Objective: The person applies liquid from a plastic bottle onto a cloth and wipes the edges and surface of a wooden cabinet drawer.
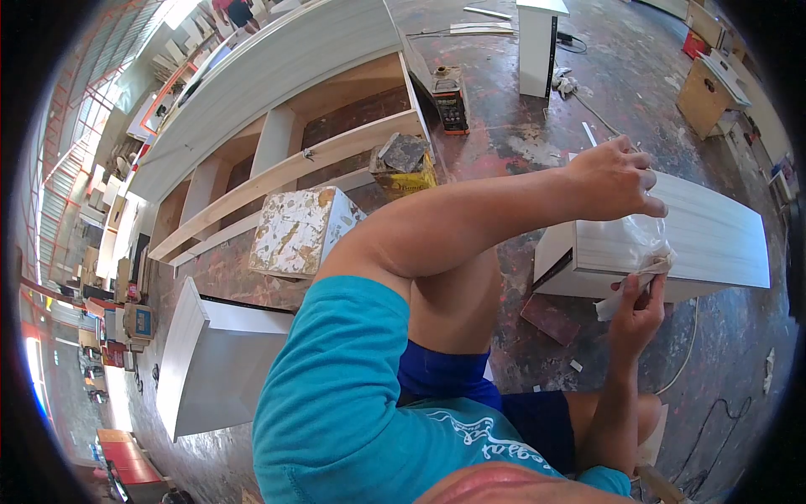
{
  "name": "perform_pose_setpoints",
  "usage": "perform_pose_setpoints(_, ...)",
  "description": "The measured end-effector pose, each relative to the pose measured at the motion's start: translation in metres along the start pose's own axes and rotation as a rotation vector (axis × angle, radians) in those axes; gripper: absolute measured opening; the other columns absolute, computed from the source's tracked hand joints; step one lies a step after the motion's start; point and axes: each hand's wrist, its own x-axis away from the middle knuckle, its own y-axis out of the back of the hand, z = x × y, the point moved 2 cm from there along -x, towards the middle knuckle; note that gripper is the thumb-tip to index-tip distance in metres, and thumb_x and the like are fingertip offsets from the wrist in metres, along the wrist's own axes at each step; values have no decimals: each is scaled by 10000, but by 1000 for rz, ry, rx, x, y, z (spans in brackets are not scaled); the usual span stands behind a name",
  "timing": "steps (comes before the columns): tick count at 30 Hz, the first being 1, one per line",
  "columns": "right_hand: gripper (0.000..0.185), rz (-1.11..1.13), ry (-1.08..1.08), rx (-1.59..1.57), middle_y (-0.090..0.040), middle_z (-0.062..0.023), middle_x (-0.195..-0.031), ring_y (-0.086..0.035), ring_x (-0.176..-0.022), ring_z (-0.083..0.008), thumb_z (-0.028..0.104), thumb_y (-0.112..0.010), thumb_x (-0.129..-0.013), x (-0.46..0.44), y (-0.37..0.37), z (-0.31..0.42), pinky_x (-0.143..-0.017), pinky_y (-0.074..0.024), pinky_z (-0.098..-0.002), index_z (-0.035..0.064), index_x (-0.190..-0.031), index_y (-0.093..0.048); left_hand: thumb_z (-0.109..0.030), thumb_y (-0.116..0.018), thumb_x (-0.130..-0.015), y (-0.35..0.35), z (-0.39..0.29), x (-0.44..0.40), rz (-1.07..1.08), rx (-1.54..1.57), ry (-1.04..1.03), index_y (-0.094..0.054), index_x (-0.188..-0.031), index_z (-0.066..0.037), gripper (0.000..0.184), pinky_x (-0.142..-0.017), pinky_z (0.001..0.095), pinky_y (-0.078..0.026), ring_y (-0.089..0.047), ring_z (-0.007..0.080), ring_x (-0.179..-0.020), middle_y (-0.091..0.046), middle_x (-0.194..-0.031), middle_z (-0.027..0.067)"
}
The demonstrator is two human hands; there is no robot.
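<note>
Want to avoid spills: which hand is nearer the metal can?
Left: the left hand is over the white box, toward the metal can; the right hand is farther off, at the box's near edge.

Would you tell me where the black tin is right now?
In the head view, the black tin stands on the floor at upper centre, just right of the wooden frame and beyond the yellow container.

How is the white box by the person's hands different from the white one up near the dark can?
The near white box lies on its side, while the far white box stands upright on end. The near white box has both hands working over it; the far white box stands apart from them. Both are pale, boxy and on the floor, each with a dark strip along an edge.
</note>
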Motion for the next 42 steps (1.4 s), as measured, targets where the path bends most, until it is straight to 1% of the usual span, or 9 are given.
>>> perform_pose_setpoints(8,468,25,-13,58,-708,-131,-939,-686,-823,-159,151,-609,-1044,0,3,2,-720,-549,-306,-123,-1406,-494,-226,-581,-952,2,-1,-1,31,-4,6,-704,-1196,-388,318,-896,379,-504,-663,178,-1018,-682,-905,-33)
perform_pose_setpoints(11,472,16,-13,9,-709,-130,-932,-686,-823,-158,151,-608,-1045,0,2,2,-715,-547,-306,-130,-1406,-490,-226,-578,-955,1,-1,-1,37,-7,10,-703,-1202,-389,321,-900,378,-501,-663,180,-1022,-686,-907,-30)
perform_pose_setpoints(14,475,10,-19,29,-706,-128,-931,-684,-818,-156,157,-607,-1046,1,2,1,-716,-545,-303,-130,-1406,-488,-227,-576,-958,1,-1,-1,39,-2,12,-701,-1203,-388,319,-908,383,-497,-663,184,-1029,-688,-908,-27)
perform_pose_setpoints(17,533,17,-20,-8,-684,-64,-910,-626,-824,-95,186,-607,-1058,2,1,-4,-739,-488,-237,-88,-1484,-438,-228,-575,-959,0,0,-1,38,8,11,-699,-1200,-385,314,-914,389,-495,-662,188,-1037,-686,-907,-25)
perform_pose_setpoints(20,539,22,-44,18,-684,-65,-911,-635,-831,-98,189,-611,-1056,1,3,-3,-738,-496,-241,-90,-1483,-438,-228,-575,-958,0,-1,-1,38,16,12,-696,-1196,-381,308,-914,393,-495,-661,189,-1043,-683,-905,-25)
perform_pose_setpoints(26,529,6,-8,8,-685,-64,-906,-629,-824,-96,191,-615,-1054,2,2,-6,-720,-493,-244,-92,-1470,-450,-226,-578,-956,-1,-1,-1,35,19,14,-694,-1200,-382,312,-918,393,-495,-659,185,-1046,-686,-912,-27)
perform_pose_setpoints(31,544,22,-24,22,-681,-69,-920,-624,-817,-99,193,-619,-1053,2,3,-1,-737,-492,-247,-93,-1479,-440,-226,-579,-957,1,-2,-2,74,12,17,-693,-1211,-385,320,-928,391,-497,-660,184,-1052,-693,-926,-28)
perform_pose_setpoints(37,555,22,-28,-5,-670,-70,-926,-625,-818,-112,192,-617,-1054,2,3,-2,-754,-494,-252,-95,-1490,-425,-228,-581,-958,-1,-3,-2,47,28,32,-690,-1217,-386,323,-940,385,-492,-660,188,-1069,-691,-922,-30)
perform_pose_setpoints(42,546,24,-34,-9,-673,-73,-927,-629,-828,-112,188,-616,-1054,3,4,-3,-755,-502,-258,-98,-1481,-430,-217,-587,-958,0,-2,-2,72,56,31,-688,-1226,-384,332,-938,390,-496,-663,192,-1066,-695,-929,-23)
